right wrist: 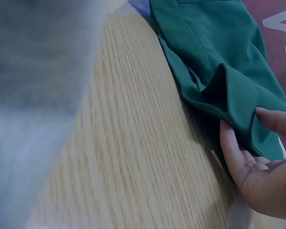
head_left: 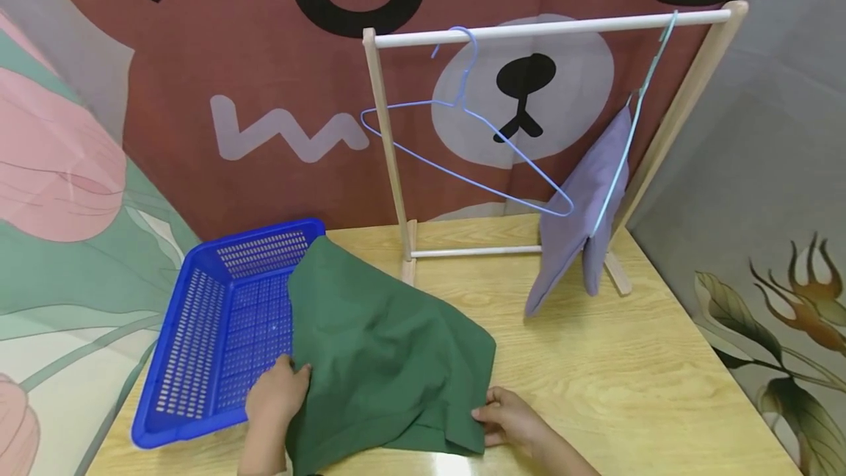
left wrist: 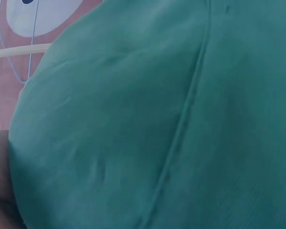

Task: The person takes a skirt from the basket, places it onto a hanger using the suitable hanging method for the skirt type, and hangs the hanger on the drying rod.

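A dark green garment (head_left: 390,351) with stitched seams lies spread, partly over the right side of a blue basket (head_left: 181,428) and partly on the table. My left hand (head_left: 277,391) holds its left edge beside the basket; some of the fingertips are hidden. At the lower right corner, my right hand (head_left: 512,421) pinches the edge between thumb and fingers. A fold gapes open near these fingers (right wrist: 236,152) in the right wrist view. The garment (left wrist: 109,114) fills most of the left wrist view, where only a sliver of the left hand (left wrist: 0,179) shows.
Behind stands a rack (head_left: 555,29) with a white bar and wooden legs. From it hang a blue hanger (head_left: 476,186) and, at the right, a light teal hanger (head_left: 637,120) with a purple garment (head_left: 588,189). Printed cloths surround the wooden table (head_left: 661,373).
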Demonstrator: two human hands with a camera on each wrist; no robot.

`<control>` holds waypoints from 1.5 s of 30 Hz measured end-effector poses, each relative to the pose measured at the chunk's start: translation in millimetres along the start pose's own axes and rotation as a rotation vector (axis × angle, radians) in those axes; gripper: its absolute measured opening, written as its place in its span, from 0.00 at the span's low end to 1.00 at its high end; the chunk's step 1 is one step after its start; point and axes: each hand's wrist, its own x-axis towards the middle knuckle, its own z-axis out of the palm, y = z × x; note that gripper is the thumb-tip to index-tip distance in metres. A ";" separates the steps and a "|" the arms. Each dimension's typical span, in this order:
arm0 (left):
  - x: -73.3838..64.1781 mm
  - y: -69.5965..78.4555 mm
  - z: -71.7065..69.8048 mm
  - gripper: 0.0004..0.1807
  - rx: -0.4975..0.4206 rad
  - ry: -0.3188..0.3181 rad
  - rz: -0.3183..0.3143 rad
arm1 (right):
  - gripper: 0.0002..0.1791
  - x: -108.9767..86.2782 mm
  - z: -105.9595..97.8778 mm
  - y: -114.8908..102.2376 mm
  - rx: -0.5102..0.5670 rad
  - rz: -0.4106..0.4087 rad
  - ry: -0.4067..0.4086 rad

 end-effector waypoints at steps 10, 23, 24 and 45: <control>-3.0 1.6 0.6 0.18 -0.339 0.193 0.007 | 0.10 -0.6 -1.3 -5.0 -0.034 -0.073 -0.051; -17.8 17.0 -2.8 0.10 -0.714 0.139 0.044 | 0.10 -16.2 -29.1 -61.8 -0.312 -0.187 0.037; -18.9 19.0 -2.1 0.09 -0.745 0.135 0.051 | 0.09 -16.7 -31.8 -65.9 -0.330 -0.198 0.053; -28.1 31.2 22.0 0.27 -1.170 0.023 0.009 | 0.11 2.6 -87.8 -100.7 -0.476 -0.249 0.317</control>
